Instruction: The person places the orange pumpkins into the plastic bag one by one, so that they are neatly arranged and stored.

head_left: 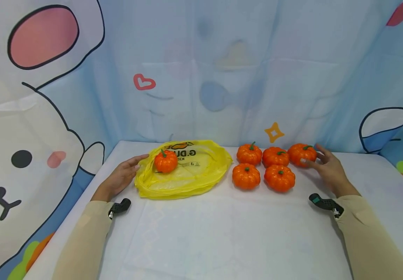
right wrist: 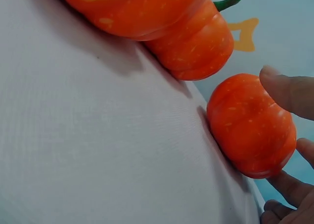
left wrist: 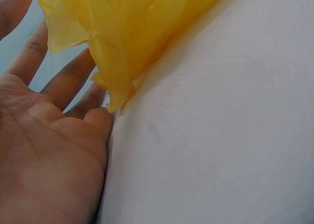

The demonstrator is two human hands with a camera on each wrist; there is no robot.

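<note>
My left hand (head_left: 123,177) is at the left edge of a yellow plastic bag (head_left: 201,182), its fingers extended. In the left wrist view the bag's crumpled edge (left wrist: 117,52) hangs in front of the fingers, hiding some tips. A small orange toy pumpkin (head_left: 165,161) with a green stem lies on the bag's left part. On the right, my right hand (head_left: 330,171) spreads around the rear right toy pumpkin (head_left: 301,153), thumb in front and fingers at its far side. In the right wrist view this pumpkin (right wrist: 250,128) rests on the table between thumb and fingers.
Several more orange pumpkins stand between the bag and my right hand, including a front one (head_left: 280,179) and a back left one (head_left: 249,154). A white cloth covers the table (head_left: 222,237). Behind its far edge hangs a blue printed curtain (head_left: 187,77).
</note>
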